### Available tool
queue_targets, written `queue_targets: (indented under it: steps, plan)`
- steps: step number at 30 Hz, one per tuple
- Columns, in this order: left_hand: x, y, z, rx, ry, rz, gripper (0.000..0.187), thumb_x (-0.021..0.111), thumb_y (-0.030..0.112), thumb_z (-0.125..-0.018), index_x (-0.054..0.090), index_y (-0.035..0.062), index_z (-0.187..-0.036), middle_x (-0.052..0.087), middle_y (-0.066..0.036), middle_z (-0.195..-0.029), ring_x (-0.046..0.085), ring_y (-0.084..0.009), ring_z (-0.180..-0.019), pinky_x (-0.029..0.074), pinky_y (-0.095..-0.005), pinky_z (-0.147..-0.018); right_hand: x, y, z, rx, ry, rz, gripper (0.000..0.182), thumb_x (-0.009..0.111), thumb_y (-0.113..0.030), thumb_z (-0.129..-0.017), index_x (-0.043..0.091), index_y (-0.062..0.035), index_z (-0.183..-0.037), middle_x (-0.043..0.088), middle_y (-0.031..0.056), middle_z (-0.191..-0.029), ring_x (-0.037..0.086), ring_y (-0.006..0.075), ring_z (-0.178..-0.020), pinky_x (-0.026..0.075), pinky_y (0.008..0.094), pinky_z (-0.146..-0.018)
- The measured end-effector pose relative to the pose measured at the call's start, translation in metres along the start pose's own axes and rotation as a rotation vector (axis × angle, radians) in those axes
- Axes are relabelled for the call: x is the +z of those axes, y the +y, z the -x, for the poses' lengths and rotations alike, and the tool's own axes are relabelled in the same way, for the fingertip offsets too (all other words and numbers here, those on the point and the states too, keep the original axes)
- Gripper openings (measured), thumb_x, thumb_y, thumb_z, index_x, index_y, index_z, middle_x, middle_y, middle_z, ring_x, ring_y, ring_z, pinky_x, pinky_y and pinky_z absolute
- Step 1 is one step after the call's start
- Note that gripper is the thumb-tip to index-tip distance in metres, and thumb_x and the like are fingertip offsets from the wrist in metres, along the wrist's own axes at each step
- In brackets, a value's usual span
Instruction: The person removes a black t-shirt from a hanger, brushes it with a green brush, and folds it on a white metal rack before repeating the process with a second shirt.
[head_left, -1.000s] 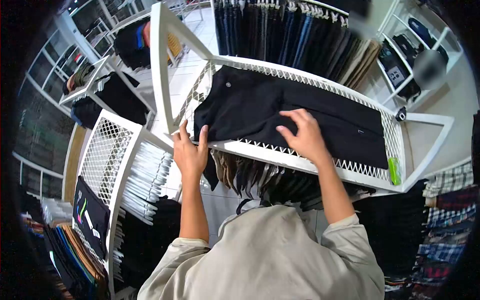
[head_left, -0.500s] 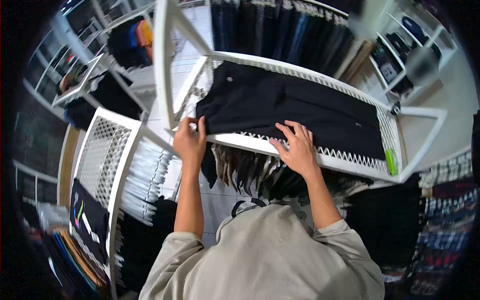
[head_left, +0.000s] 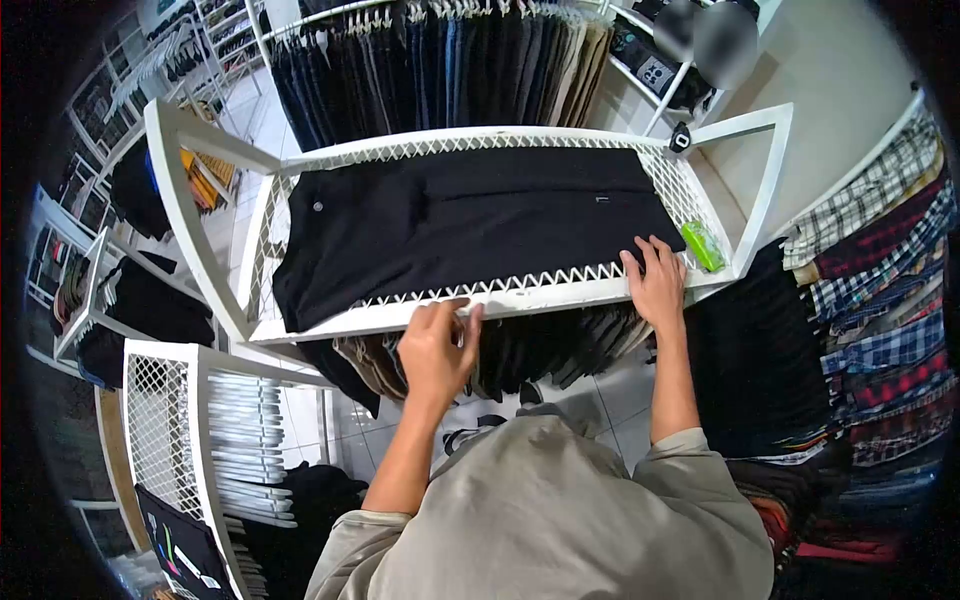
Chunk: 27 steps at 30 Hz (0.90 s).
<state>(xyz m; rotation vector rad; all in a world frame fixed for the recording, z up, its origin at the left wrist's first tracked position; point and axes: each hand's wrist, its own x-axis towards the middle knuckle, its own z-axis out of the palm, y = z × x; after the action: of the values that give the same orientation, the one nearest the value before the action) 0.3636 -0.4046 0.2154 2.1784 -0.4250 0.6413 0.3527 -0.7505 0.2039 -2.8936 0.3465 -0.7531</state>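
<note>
Black trousers (head_left: 460, 215), folded lengthwise, lie flat across a white mesh shelf (head_left: 520, 297). A small round button shows at their waist end on the left, and a small pale mark sits near the right end. At the shelf's front rail is my left hand (head_left: 435, 350), fingers loosely bent, thumb apart, holding nothing. My right hand (head_left: 658, 285) has its fingers spread at the near right corner of the trousers; the fingertips reach the cloth or lie just over it. Beside it, a bright green packet (head_left: 702, 246) rests on the mesh at the right end.
Jeans and trousers (head_left: 440, 75) hang on a rail behind the shelf. More clothes (head_left: 500, 350) hang beneath it. Checked shirts (head_left: 880, 340) hang at the right. Another white mesh rack (head_left: 165, 400) with white hangers (head_left: 245, 430) stands at the left. A tiled floor (head_left: 350, 415) shows below.
The view has shifted. My left hand has left the trousers' waist end and moved right along the front rail. My right hand has moved right to the trousers' other end.
</note>
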Motion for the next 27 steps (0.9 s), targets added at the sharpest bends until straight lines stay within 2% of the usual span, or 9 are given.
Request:
queue_targets:
  steps: [4, 7, 8, 9, 13, 15, 18, 23, 27]
  plan:
    - [0.047, 0.044, -0.006, 0.034, -0.106, 0.086, 0.015, 0.078, 0.017, -0.084, 0.071, 0.0052, -0.090, 0.062, -0.007, -0.068, 0.061, -0.0232, -0.065, 0.049, -0.0372, -0.057, -0.010, 0.023, -0.009, 0.015, -0.049, -0.132, 0.050, 0.056, -0.045, -0.099, 0.066, -0.0045, -0.126, 0.062, 0.0198, -0.129, 0.057, 0.0380, -0.120, 0.034, 0.0508, -0.108]
    - [0.092, 0.076, -0.017, 0.140, -0.227, 0.134, 0.018, 0.077, 0.018, -0.087, 0.071, 0.0041, -0.095, 0.064, -0.011, -0.075, 0.062, -0.0262, -0.064, 0.051, -0.0385, -0.058, -0.025, 0.038, -0.037, -0.035, -0.026, -0.263, 0.041, 0.064, -0.035, -0.097, 0.068, -0.0033, -0.122, 0.066, 0.0185, -0.120, 0.062, 0.0377, -0.111, 0.046, 0.0474, -0.096]
    - [0.108, 0.087, -0.022, 0.180, -0.268, 0.145, 0.017, 0.076, 0.019, -0.087, 0.070, 0.0044, -0.094, 0.065, -0.011, -0.077, 0.063, -0.0269, -0.067, 0.051, -0.0393, -0.061, -0.031, 0.043, -0.050, -0.117, 0.036, -0.306, 0.034, 0.066, -0.028, -0.095, 0.068, -0.0028, -0.117, 0.069, 0.0182, -0.111, 0.065, 0.0372, -0.103, 0.051, 0.0447, -0.090]
    - [0.124, 0.100, -0.028, 0.230, -0.276, 0.128, 0.017, 0.076, 0.019, -0.086, 0.070, 0.0046, -0.093, 0.063, -0.011, -0.075, 0.062, -0.0278, -0.070, 0.052, -0.0400, -0.064, -0.032, 0.048, -0.064, -0.107, 0.043, -0.309, 0.034, 0.066, -0.028, -0.095, 0.068, -0.0028, -0.117, 0.069, 0.0182, -0.111, 0.065, 0.0372, -0.103, 0.051, 0.0447, -0.090]
    - [0.194, 0.135, -0.048, 0.342, -0.326, 0.135, 0.019, 0.077, 0.020, -0.085, 0.070, 0.0040, -0.093, 0.063, -0.010, -0.079, 0.061, -0.0293, -0.077, 0.052, -0.0410, -0.067, -0.020, 0.073, -0.132, -0.183, -0.153, -0.474, 0.024, 0.066, -0.020, -0.093, 0.069, -0.0032, -0.110, 0.072, 0.0176, -0.099, 0.068, 0.0370, -0.094, 0.053, 0.0441, -0.085]
    - [0.223, 0.148, -0.056, 0.351, -0.333, 0.126, 0.021, 0.077, 0.021, -0.084, 0.070, 0.0036, -0.093, 0.063, -0.010, -0.081, 0.060, -0.0299, -0.079, 0.052, -0.0413, -0.069, -0.005, 0.081, -0.167, -0.173, -0.269, -0.466, 0.024, 0.067, -0.019, -0.091, 0.069, -0.0034, -0.110, 0.072, 0.0166, -0.100, 0.067, 0.0360, -0.098, 0.052, 0.0442, -0.088]
    - [0.250, 0.164, -0.065, 0.353, -0.402, 0.068, 0.028, 0.077, 0.023, -0.083, 0.070, 0.0031, -0.101, 0.061, -0.012, -0.089, 0.061, -0.0310, -0.084, 0.053, -0.0419, -0.075, 0.045, 0.102, -0.212, -0.312, -0.266, -0.390, 0.025, 0.067, -0.019, -0.090, 0.070, -0.0047, -0.111, 0.070, 0.0162, -0.107, 0.066, 0.0354, -0.104, 0.052, 0.0448, -0.092]
    - [0.271, 0.177, -0.071, 0.330, -0.413, 0.027, 0.031, 0.077, 0.024, -0.083, 0.070, 0.0033, -0.105, 0.061, -0.012, -0.091, 0.062, -0.0309, -0.085, 0.054, -0.0415, -0.075, 0.083, 0.112, -0.252, -0.335, -0.323, -0.054, 0.029, 0.064, -0.015, -0.090, 0.068, -0.0080, -0.118, 0.062, 0.0181, -0.123, 0.060, 0.0388, -0.114, 0.048, 0.0476, -0.099]
    - [0.279, 0.178, -0.073, 0.320, -0.433, 0.008, 0.030, 0.076, 0.023, -0.083, 0.071, 0.0044, -0.107, 0.062, -0.011, -0.091, 0.063, -0.0305, -0.085, 0.054, -0.0412, -0.074, 0.095, 0.117, -0.260, -0.319, -0.354, -0.038, 0.029, 0.065, -0.017, -0.090, 0.068, -0.0078, -0.117, 0.065, 0.0171, -0.117, 0.061, 0.0378, -0.113, 0.049, 0.0484, -0.098]
